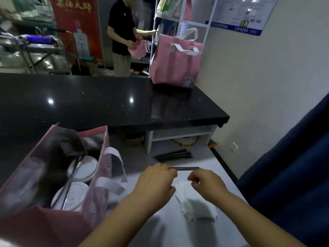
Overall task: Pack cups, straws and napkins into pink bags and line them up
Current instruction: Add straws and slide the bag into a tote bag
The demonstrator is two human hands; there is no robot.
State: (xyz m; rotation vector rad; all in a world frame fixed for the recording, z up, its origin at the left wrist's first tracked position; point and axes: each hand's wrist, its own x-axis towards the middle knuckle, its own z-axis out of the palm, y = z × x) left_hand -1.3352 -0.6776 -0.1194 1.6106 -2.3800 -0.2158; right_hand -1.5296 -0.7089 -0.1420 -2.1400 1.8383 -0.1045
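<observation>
- Near bag [99,175]: pink, open, standing at the left of the white worktop [222,175]. Inside, two lidded cups [82,169] show, with straws [71,182] lying across the lids and something dark above them, too blurred to name.
- Left hand [156,179]: fingers pinched on one end of a straw [185,168] in a dark wrapper, held level just above the worktop.
- Right hand [206,182]: fingers curled close to the straw's other end; whether they touch it, cannot tell.
- Napkins [195,204]: one loose white stack on the worktop, under and just behind the right hand. Count of sheets not readable.
- Spare straws [173,155]: a bundle of dark wrapped ones at the far edge of the worktop; several, exact count unclear.
- Far bag [175,65]: pink, upright on the black worktop [106,100] by the wall. Judged already packed and set as the start of the line.
- Bags counted: two in this person's reach; a third pink one [138,49] in the hands of a person [122,32] at the shelves [181,20].
- Judgement: near bag partly filled; held straw and napkins look yet to go in, then the bag goes to the line.
</observation>
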